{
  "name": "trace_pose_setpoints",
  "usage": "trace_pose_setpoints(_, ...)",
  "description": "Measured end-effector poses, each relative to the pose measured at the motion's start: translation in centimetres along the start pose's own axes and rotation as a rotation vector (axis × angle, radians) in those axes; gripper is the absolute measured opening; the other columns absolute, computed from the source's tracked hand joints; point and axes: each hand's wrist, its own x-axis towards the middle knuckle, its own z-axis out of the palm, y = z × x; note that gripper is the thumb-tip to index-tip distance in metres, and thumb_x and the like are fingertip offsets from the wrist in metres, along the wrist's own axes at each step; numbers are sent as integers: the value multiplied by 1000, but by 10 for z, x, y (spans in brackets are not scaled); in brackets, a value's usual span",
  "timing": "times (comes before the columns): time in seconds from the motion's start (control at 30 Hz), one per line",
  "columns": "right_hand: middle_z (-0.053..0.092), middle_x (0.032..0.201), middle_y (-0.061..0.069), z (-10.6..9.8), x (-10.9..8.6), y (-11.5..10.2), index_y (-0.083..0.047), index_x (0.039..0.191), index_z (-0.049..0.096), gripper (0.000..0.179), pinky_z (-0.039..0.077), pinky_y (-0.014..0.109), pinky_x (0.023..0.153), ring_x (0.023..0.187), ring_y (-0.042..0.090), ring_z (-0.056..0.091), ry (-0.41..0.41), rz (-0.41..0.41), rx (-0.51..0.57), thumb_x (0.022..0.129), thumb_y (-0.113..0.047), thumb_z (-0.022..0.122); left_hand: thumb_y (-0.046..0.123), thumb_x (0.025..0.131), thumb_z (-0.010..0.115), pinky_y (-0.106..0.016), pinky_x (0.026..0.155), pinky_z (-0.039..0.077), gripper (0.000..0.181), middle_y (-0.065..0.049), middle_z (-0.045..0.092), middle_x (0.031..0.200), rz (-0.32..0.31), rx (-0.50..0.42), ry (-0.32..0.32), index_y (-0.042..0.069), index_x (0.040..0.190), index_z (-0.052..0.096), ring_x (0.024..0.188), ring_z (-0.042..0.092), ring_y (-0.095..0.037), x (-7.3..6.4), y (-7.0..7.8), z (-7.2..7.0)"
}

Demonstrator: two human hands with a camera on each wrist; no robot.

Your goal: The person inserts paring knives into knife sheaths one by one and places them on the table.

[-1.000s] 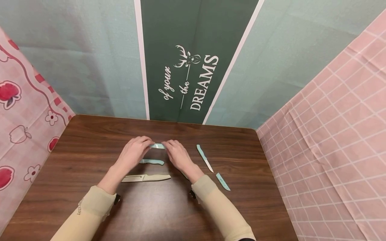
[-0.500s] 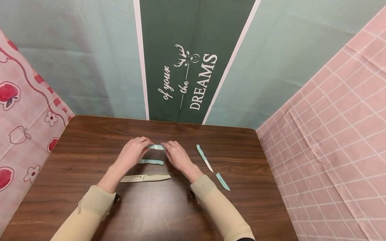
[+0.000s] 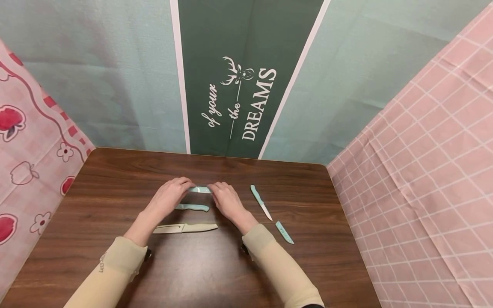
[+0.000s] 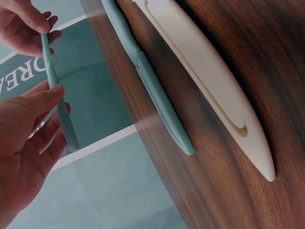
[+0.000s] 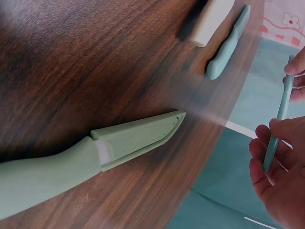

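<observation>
Both hands hold a small light-blue knife in a sheath (image 3: 203, 189), level above the far part of the table. My left hand (image 3: 171, 196) grips its rounded handle (image 4: 66, 125). With thumb and fingers, my right hand (image 3: 229, 201) pinches the sheath end (image 5: 271, 151). A narrow pale band shows between handle and sheath in the head view. Below it lies another light-blue sheathed knife (image 3: 194, 207), partly behind my left hand. Nearer still is a cream sheathed knife (image 3: 192, 228). A green sheathed knife (image 5: 138, 138) lies under my right forearm, with a pale strip at its sheath mouth.
To the right, a light-blue knife (image 3: 259, 198) lies with its white blade bare, pointing towards me. Its separate light-blue sheath (image 3: 285, 232) lies just beyond the tip. Cloth hangings stand behind the brown wooden table (image 3: 192, 273) and along both sides.
Both hands have come slightly down and towards me with the sheathed knife. The pale band between handle and sheath looks a little narrower. The things on the table have stayed put.
</observation>
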Motion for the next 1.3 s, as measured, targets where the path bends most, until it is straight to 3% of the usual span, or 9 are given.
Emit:
trace_pose_setpoints(0.4,71,120,0,4,3,-2,-14,130,63,36,54,35,90,106,20,64,-23,18,-41,94,-12,66,-3,87,72,-45,84,58,27,-10,71,112,-59,-45,-35,8,112,71,105,68,-30,-2,-7,5)
trace_pose_setpoints(0.6,73,117,-1,7,5,-4,-14,126,64,29,53,34,87,103,19,64,-9,26,-59,96,-12,63,-1,86,74,-45,83,58,27,-11,72,111,-75,-69,-55,7,111,71,102,69,-30,-1,-12,6)
trace_pose_setpoints(0.9,72,117,-2,13,10,-4,-15,125,64,26,52,34,88,105,19,63,-30,48,-85,99,-13,60,-1,83,77,-42,82,58,24,-10,71,108,-75,-88,-56,8,105,73,100,69,-27,3,-20,12)
trace_pose_setpoints(1.3,61,119,7,23,15,0,-17,128,64,29,54,32,93,106,22,59,-25,60,-81,101,-8,55,0,84,77,-43,82,58,23,-9,69,107,-81,-68,-85,10,104,73,100,67,-27,8,-31,16)
